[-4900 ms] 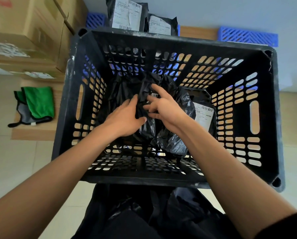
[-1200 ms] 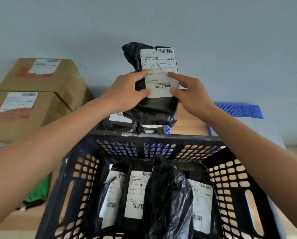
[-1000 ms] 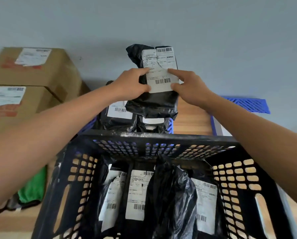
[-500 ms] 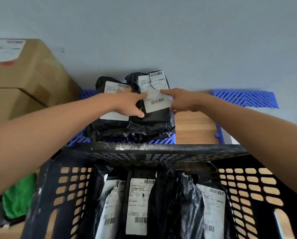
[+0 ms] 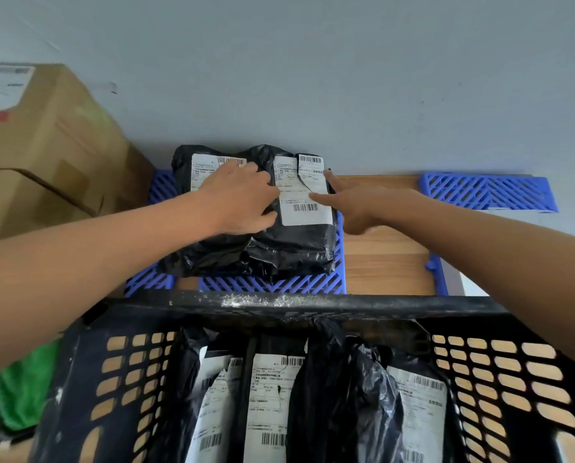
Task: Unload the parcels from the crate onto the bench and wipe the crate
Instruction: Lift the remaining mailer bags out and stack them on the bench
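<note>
L hand (image 5: pixel 242 202) lies palm-down across two black parcels, fingers slightly bent, tips pressing the left edge of the right-hand parcel (image 5: pixel 296 235) beside its white label; not wrapped round it. R hand (image 5: pixel 356 202) is spread, index and thumb straight, tips touching the label's right edge; nothing pinched. The right-hand parcel lies flat, touching the left-hand parcel (image 5: pixel 199 242) alongside. Both sit on a blue lattice mat (image 5: pixel 272 284) at the bench's back edge, against the wall. Bare wood of the bench (image 5: pixel 386 262) shows just right of the mat; a second blue mat (image 5: pixel 486 193) lies toward the back-right corner. Near side: black crate (image 5: pixel 313 304), rim dusted white, w/ several labelled black parcels (image 5: pixel 269 402) standing upright inside. Cardboard boxes (image 5: pixel 45 152) stacked at left. Green cloth (image 5: pixel 22 392) lies low left, beside the crate.
</note>
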The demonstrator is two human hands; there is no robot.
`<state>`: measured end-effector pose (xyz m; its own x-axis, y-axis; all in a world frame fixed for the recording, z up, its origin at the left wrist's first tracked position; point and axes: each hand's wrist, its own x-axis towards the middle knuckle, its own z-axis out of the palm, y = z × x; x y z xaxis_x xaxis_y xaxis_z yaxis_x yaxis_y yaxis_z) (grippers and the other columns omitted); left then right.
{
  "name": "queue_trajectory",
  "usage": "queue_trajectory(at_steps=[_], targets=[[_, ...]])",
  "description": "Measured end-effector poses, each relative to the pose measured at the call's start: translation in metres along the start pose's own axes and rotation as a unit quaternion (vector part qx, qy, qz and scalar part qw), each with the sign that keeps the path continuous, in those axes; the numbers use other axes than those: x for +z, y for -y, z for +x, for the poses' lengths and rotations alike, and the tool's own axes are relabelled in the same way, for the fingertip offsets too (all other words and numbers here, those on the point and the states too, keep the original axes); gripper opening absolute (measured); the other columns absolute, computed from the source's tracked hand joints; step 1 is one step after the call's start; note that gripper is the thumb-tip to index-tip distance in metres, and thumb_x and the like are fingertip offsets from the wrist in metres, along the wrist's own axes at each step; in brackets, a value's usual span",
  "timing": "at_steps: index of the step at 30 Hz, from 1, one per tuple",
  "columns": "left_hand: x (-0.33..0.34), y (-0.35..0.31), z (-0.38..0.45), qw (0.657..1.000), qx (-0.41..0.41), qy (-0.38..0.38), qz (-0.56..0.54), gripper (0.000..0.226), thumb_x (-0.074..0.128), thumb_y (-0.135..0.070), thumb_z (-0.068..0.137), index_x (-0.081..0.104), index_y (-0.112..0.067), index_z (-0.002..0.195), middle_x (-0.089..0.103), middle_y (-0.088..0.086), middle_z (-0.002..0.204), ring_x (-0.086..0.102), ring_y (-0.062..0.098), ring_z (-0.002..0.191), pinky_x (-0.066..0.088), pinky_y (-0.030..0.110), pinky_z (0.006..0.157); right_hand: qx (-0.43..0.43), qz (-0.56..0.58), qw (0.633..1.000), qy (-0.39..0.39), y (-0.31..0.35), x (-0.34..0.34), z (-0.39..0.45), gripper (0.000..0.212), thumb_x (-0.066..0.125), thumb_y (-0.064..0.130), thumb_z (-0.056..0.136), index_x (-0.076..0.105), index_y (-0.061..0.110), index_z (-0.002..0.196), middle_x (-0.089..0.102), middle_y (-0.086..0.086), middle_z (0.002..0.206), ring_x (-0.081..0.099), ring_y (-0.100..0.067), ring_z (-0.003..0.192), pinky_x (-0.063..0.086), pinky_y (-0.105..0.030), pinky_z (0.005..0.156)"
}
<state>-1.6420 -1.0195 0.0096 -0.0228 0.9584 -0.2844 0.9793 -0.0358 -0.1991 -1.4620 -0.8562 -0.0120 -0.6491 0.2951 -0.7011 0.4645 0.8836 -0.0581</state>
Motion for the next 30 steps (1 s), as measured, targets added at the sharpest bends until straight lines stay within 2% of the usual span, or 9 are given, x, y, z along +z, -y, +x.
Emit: queue_trajectory(at_steps=[2, 3, 5, 10, 15, 19, 23, 26, 30], targets=[[0.004, -0.004, 0.000, 0.998, 0.013, 0.044, -0.041, 0.056, 0.037, -0.058, 0.098, 0.051, -0.032, 0.146, 0.056, 0.002, 0.135, 0.051, 0.027, 0.123, 0.045, 0.047, 0.096, -0.017, -0.032, 0.999, 0.000, 0.003, 0.002, 0.002, 0.099, 0.047, 0.001, 0.087, -0.001, 0.050, 0.158, -0.024, 0.010, 0.167, 0.003, -0.026, 0.157, 0.048, -0.048, 0.096], [0.006, -0.005, 0.001, 0.995, 0.011, 0.080, -0.059, 0.058, 0.038, -0.059, 0.099, 0.043, -0.036, 0.152, 0.049, 0.002, 0.146, 0.047, 0.028, 0.130, 0.045, 0.048, 0.099, -0.028, -0.038, 0.999, 0.005, 0.004, 0.004, 0.004, 0.099, 0.048, 0.000, 0.088, -0.001, 0.051, 0.158, -0.022, 0.011, 0.167, -0.002, -0.025, 0.157, 0.041, -0.054, 0.109], [0.013, -0.005, 0.003, 0.987, 0.006, 0.141, -0.080, 0.062, 0.038, -0.062, 0.099, 0.032, -0.041, 0.157, 0.032, 0.002, 0.160, 0.034, 0.030, 0.142, 0.041, 0.053, 0.105, -0.043, -0.033, 0.998, 0.023, 0.008, 0.010, 0.009, 0.100, 0.047, -0.003, 0.088, -0.001, 0.051, 0.157, -0.019, 0.013, 0.168, -0.007, -0.022, 0.157, 0.030, -0.057, 0.118], [0.030, -0.006, 0.003, 0.978, 0.017, 0.192, -0.082, 0.062, 0.033, -0.065, 0.100, 0.026, -0.044, 0.158, 0.011, -0.001, 0.169, 0.004, 0.033, 0.151, 0.039, 0.055, 0.108, -0.042, -0.056, 0.995, 0.067, 0.017, 0.020, 0.017, 0.103, 0.047, -0.004, 0.089, -0.010, 0.050, 0.156, -0.026, 0.012, 0.165, -0.014, -0.023, 0.156, 0.033, -0.053, 0.115], [0.031, -0.004, 0.002, 0.972, 0.025, 0.211, -0.096, 0.065, 0.041, -0.063, 0.097, 0.028, -0.044, 0.158, 0.004, -0.005, 0.171, -0.008, 0.031, 0.153, 0.039, 0.053, 0.113, -0.027, -0.086, 0.991, 0.094, 0.029, 0.013, 0.019, 0.096, 0.049, 0.005, 0.098, -0.015, 0.045, 0.157, -0.030, 0.007, 0.165, -0.017, -0.028, 0.155, 0.020, -0.061, 0.122], [0.027, 0.001, 0.000, 0.965, 0.027, 0.233, -0.116, 0.067, 0.047, -0.062, 0.096, 0.031, -0.041, 0.158, 0.004, -0.007, 0.171, -0.011, 0.027, 0.154, 0.034, 0.054, 0.116, -0.025, -0.087, 0.992, 0.094, 0.029, 0.011, 0.016, 0.093, 0.047, 0.006, 0.099, -0.013, 0.046, 0.157, -0.029, 0.007, 0.165, -0.016, -0.028, 0.155, 0.021, -0.060, 0.122], [0.018, -0.002, 0.000, 0.965, 0.029, 0.224, -0.137, 0.063, 0.050, -0.058, 0.098, 0.036, -0.038, 0.156, 0.013, -0.005, 0.170, -0.001, 0.027, 0.156, 0.031, 0.056, 0.118, -0.025, -0.067, 0.994, 0.082, 0.029, 0.014, 0.010, 0.093, 0.046, 0.006, 0.095, -0.011, 0.046, 0.158, -0.027, 0.008, 0.166, -0.013, -0.027, 0.156, 0.024, -0.061, 0.121], [0.004, -0.002, -0.005, 0.968, 0.027, 0.176, -0.179, 0.053, 0.050, -0.049, 0.102, 0.044, -0.034, 0.152, 0.032, -0.003, 0.164, 0.025, 0.025, 0.151, 0.033, 0.053, 0.117, -0.027, -0.046, 0.996, 0.078, 0.034, 0.011, 0.004, 0.089, 0.048, 0.010, 0.095, -0.002, 0.043, 0.160, -0.019, 0.005, 0.169, 0.000, -0.029, 0.157, 0.025, -0.057, 0.122], [-0.017, -0.012, -0.017, 0.969, 0.025, 0.134, -0.206, 0.041, 0.050, -0.041, 0.103, 0.054, -0.035, 0.144, 0.055, -0.006, 0.146, 0.052, 0.020, 0.132, 0.046, 0.043, 0.104, -0.032, 0.015, 0.999, 0.021, 0.038, -0.009, -0.015, 0.078, 0.059, 0.023, 0.097, 0.017, 0.038, 0.161, 0.014, 0.002, 0.170, 0.023, -0.027, 0.153, 0.028, -0.048, 0.122]])
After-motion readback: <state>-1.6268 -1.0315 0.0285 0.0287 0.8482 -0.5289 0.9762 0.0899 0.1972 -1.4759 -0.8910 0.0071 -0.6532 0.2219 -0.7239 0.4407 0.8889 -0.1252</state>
